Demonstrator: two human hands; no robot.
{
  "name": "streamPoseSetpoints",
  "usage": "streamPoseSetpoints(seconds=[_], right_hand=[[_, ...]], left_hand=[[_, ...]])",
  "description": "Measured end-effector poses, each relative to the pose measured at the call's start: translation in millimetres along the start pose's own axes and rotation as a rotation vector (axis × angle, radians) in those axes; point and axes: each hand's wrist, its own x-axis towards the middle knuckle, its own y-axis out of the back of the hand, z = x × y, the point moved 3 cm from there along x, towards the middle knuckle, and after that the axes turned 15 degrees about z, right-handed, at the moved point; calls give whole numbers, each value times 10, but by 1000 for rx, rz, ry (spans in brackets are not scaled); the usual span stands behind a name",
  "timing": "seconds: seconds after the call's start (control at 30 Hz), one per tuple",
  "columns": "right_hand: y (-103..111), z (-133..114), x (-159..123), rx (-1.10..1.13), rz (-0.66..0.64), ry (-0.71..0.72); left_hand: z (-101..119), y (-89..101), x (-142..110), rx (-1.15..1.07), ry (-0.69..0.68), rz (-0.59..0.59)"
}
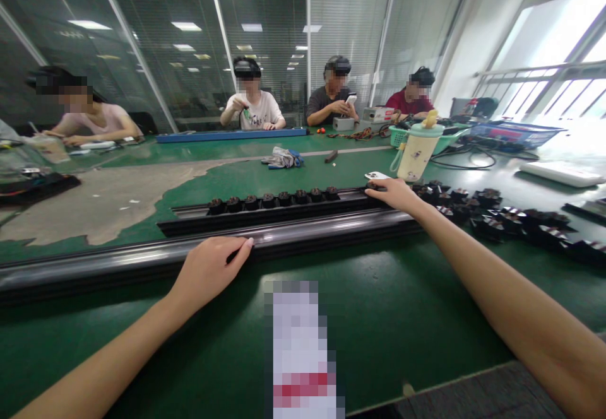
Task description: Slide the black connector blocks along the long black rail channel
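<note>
Two long black metal rails lie across the green table. My left hand (211,269) rests on the nearer rail (307,233), fingers curled over its top edge. My right hand (392,193) reaches to the right end of the farther rail (189,218), fingers closed on a small black part (370,186) there. A row of several small black round parts (269,199) sits along that farther rail. A pile of the same black parts (516,222) lies on the table to the right of my right hand.
A cream drink bottle (416,153) and a phone (376,175) stand just beyond my right hand. Gloves (283,158), a green basket (402,135), a blue basket (516,134) and cables lie farther back. Several people sit working at the far side and the left.
</note>
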Motion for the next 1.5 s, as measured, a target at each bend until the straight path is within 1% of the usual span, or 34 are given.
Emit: streamPoseSetpoints(seconds=[0.23,0.6,0.77,1.03,1.17,1.27,1.33,1.43,1.5], right_hand=[[3,-22,-33,-20,29,-37],[24,-52,-51,-24,47,-45],[20,-32,-41,-15,57,-42],[-10,16,-28,-13,68,-55],[-33,94,9,-14,57,-27],[-56,174,47,4,42,28],[-64,217,61,24,53,61],[-64,237,54,113,73,82],[-60,221,37,173,72,71]], left_hand=[[-5,-8,-5,1,1,0],[-9,-17,-1,12,-5,-9],[-6,-23,-5,18,-11,6],[-3,-8,-6,22,-6,-3],[-2,-10,3,16,0,-7],[-8,-14,5,11,2,-1],[-13,-18,4,8,1,-2],[-17,-23,4,15,3,-2],[-15,-23,7,15,4,0]])
